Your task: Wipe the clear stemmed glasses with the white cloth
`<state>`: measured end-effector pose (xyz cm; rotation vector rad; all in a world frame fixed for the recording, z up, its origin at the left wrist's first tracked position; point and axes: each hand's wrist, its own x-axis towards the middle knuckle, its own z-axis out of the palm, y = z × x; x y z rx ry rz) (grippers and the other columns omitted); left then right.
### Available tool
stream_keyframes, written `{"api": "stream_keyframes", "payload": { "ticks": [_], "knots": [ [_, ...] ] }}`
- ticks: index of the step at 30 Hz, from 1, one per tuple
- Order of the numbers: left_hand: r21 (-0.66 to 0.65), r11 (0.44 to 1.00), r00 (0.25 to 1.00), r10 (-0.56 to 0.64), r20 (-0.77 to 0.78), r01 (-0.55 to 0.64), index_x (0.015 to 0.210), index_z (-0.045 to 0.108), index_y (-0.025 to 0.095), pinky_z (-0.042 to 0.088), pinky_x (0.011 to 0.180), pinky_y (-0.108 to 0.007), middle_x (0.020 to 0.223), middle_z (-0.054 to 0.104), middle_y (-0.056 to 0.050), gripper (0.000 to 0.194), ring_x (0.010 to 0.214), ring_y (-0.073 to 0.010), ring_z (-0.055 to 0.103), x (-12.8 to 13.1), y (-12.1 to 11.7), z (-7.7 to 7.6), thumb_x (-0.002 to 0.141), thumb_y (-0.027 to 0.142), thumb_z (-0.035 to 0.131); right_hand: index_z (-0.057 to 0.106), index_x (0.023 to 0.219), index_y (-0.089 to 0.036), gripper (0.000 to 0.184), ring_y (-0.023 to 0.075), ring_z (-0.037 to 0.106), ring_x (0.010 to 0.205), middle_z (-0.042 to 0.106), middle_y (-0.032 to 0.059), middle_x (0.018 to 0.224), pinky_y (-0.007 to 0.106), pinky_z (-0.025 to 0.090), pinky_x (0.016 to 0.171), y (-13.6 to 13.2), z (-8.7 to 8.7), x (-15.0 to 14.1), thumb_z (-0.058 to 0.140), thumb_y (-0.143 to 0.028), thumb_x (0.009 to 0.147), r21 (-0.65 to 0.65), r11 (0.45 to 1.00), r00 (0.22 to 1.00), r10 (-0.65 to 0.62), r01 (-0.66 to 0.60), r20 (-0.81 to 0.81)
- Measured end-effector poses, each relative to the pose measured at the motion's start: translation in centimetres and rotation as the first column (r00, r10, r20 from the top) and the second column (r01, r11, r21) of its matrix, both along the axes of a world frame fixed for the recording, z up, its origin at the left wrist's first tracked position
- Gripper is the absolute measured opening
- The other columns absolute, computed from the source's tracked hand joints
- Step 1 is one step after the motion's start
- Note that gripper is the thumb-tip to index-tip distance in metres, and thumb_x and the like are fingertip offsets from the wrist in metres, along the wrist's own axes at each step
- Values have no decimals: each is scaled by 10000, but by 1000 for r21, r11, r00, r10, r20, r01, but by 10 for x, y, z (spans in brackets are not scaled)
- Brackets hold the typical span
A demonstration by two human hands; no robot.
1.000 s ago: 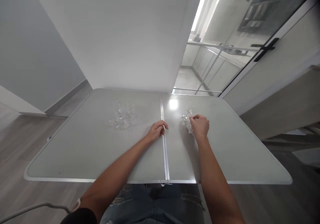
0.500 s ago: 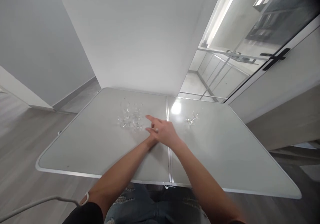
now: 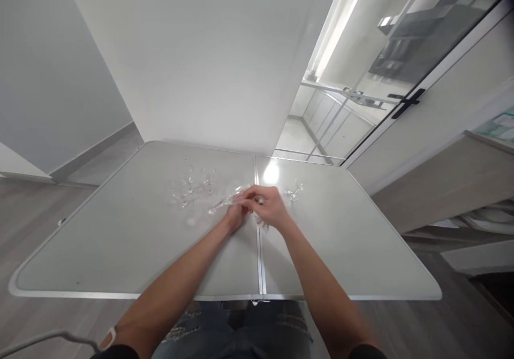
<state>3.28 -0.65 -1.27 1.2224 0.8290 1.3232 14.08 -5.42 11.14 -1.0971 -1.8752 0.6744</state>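
A clear stemmed glass (image 3: 225,203) lies tilted above the table, its bowl end at the fingers of my right hand (image 3: 268,204), which is closed on it. My left hand (image 3: 236,215) is tucked just below and left of the right one, closed, its fingers mostly hidden. A crumpled white cloth (image 3: 262,222) hangs out beside it under my right palm, seemingly in the left hand. Left of my hands stand several clear stemmed glasses (image 3: 186,203) in a group. Another small clear glass (image 3: 296,192) is on the table right of my hands.
The pale folding table (image 3: 132,241) has a metal-edged seam (image 3: 260,265) down its middle. A white wall (image 3: 209,81) rises behind it. Glass-paned door with a black handle (image 3: 407,104) is at the right. A white cable (image 3: 52,337) runs by my left arm.
My right hand has taken a stemmed glass from the group on the left and brought it to my left hand. A white cloth now shows between the hands. The view has shifted slightly.
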Motion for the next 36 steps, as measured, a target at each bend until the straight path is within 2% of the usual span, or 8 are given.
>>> {"api": "stream_keyframes", "payload": {
  "ticks": [3,7,13,16,19,23,28,36],
  "knots": [
    [-32,990,966,-129,222,140,1175,617,169,530,649,-278,981,700,-79,449,741,-147,648,-5,1,4,831,439,723,684,795,-209,210,145,591,603,697,16,709,277,475,585,0,-5,37,703,-414,842,-38,997,960,-70,62,-272],
    [14,979,917,-194,348,202,1392,486,253,558,888,-360,1347,618,-137,792,1069,-216,672,-6,-3,17,714,451,844,669,732,-191,268,119,505,534,677,16,642,246,390,493,13,-31,61,753,-440,780,-179,974,910,-200,142,-364],
    [-56,988,942,-116,316,140,1163,625,194,536,971,-443,1299,663,-153,517,1109,-257,685,-12,0,13,828,581,701,693,1009,-198,293,52,335,431,651,-18,749,221,294,419,17,-60,68,703,-406,802,-357,931,879,-103,-80,-465],
    [-88,995,942,-11,335,43,1143,634,202,548,948,-411,1246,695,-124,487,1106,-234,685,-15,7,6,846,586,678,579,1316,-289,575,55,433,510,586,-44,867,219,400,505,14,-62,76,702,-283,754,-390,903,819,-84,-178,-567],
    [-130,991,899,68,433,-12,1091,664,200,548,946,-382,1165,723,-98,449,1103,-216,685,-17,11,3,847,577,683,568,1338,-330,715,81,534,668,545,-37,946,249,490,674,17,-68,87,656,-156,651,-391,897,728,-128,-205,-674],
    [-161,987,834,82,546,8,995,704,186,521,1012,-424,1188,714,-101,412,1112,-243,687,-17,11,7,820,558,722,689,1129,-258,609,120,572,755,576,-19,923,262,486,712,28,-87,95,653,-110,539,-471,880,644,-325,-63,-693],
    [-176,984,863,103,495,-16,960,722,170,494,1052,-467,1241,693,-123,376,1117,-265,685,-14,10,9,817,517,743,671,869,-186,349,199,607,712,653,17,753,315,479,644,37,-104,95,781,-295,557,-672,740,642,-528,27,-556],
    [-124,990,898,108,427,-60,938,730,172,520,1019,-468,1162,685,-105,373,1080,-226,668,-10,10,4,825,527,727,526,808,-238,303,157,553,678,579,-30,704,248,436,575,36,-112,78,694,-480,734,-618,708,500,-694,342,-519]
  ]
}}
